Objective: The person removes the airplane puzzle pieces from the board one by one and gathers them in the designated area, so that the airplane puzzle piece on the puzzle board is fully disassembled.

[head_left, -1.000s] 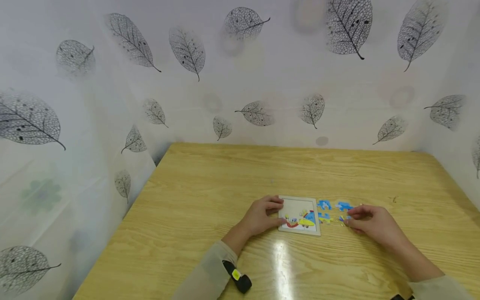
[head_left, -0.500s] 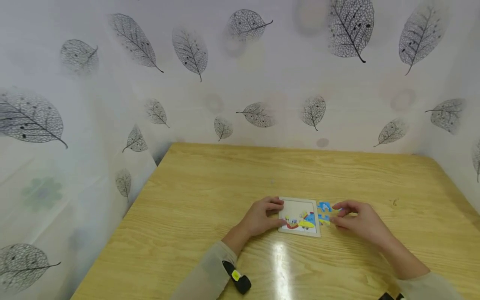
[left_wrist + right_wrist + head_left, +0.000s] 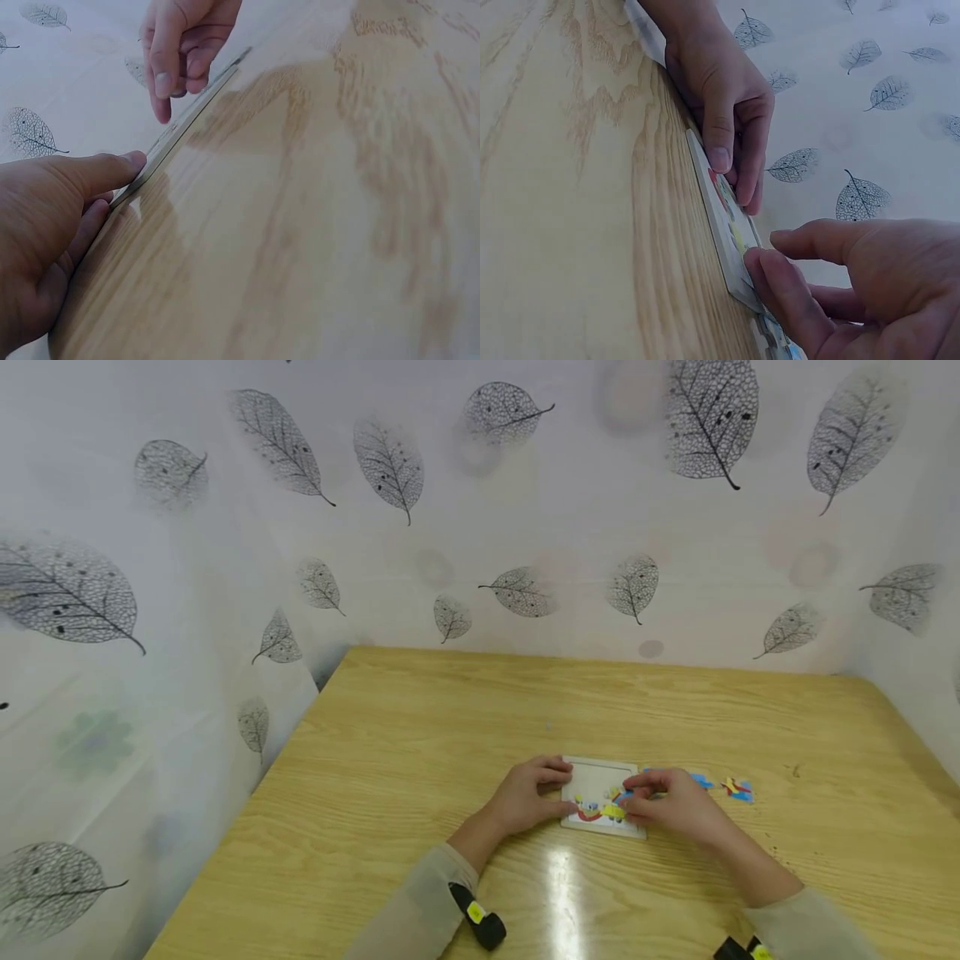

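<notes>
A small square puzzle tray (image 3: 600,832) lies on the table, with a few red, yellow and blue pieces along its lower part. My left hand (image 3: 525,796) holds the tray's left side, thumb near the lower corner and fingers at the upper one. In the left wrist view the left thumb (image 3: 112,171) rests on the tray's rim. My right hand (image 3: 675,806) is over the tray's right side, its fingertips at the blue and yellow pieces. In the right wrist view its fingertips are close together at the tray; whether a piece is between them is hidden.
Loose blue puzzle pieces (image 3: 701,781) lie right of the tray, partly behind my right hand. A blue, red and yellow piece (image 3: 738,790) lies farther right. The wooden table (image 3: 420,727) meets a leaf-patterned cloth (image 3: 555,510) at the back and sides.
My right hand has moved left from the loose pieces to the tray's right side, uncovering a multicoloured piece at the far right. The left hand stays at the tray.
</notes>
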### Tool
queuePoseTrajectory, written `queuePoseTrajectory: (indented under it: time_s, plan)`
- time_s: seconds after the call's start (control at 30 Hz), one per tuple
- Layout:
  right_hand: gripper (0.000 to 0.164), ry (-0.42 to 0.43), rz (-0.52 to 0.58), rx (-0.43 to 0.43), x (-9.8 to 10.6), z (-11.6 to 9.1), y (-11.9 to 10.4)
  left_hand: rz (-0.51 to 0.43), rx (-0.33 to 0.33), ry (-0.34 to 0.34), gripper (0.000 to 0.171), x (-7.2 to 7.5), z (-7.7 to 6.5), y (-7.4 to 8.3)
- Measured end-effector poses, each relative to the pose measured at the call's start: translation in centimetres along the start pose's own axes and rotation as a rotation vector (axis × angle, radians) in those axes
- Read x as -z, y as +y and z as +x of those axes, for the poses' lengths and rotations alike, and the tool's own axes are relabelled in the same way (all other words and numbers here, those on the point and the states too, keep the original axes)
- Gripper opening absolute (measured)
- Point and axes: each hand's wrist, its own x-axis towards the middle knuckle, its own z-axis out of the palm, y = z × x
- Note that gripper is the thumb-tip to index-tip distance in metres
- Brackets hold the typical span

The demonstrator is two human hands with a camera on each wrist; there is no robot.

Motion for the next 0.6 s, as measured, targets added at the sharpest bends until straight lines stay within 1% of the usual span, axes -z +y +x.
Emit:
queuePoseTrajectory:
  time_s: [0.1,0.23,0.4,0.53,0.6]
  plan:
    - [0.047,0.023,-0.065,0.0,-0.4,0.0,0.0,-0.01,0.001,-0.003,0.045,0.0,0.0,0.0]
    - [0.046,0.069,-0.171,0.025,-0.8,-0.1,0.0,-0.017,-0.002,-0.005,0.045,0.0,-0.1,0.0]
    - [0.04,0.139,-0.275,0.014,-1.2,-0.2,-0.2,-0.021,0.002,-0.006,0.045,0.0,0.0,-0.1]
    - [0.035,0.169,-0.325,-0.001,-1.3,-0.1,-0.3,-0.029,0.011,-0.007,0.045,-0.1,0.0,0.0]
    - [0.035,0.167,-0.318,-0.002,-1.2,-0.1,-0.3,-0.032,0.016,-0.009,0.045,-0.1,0.0,0.1]
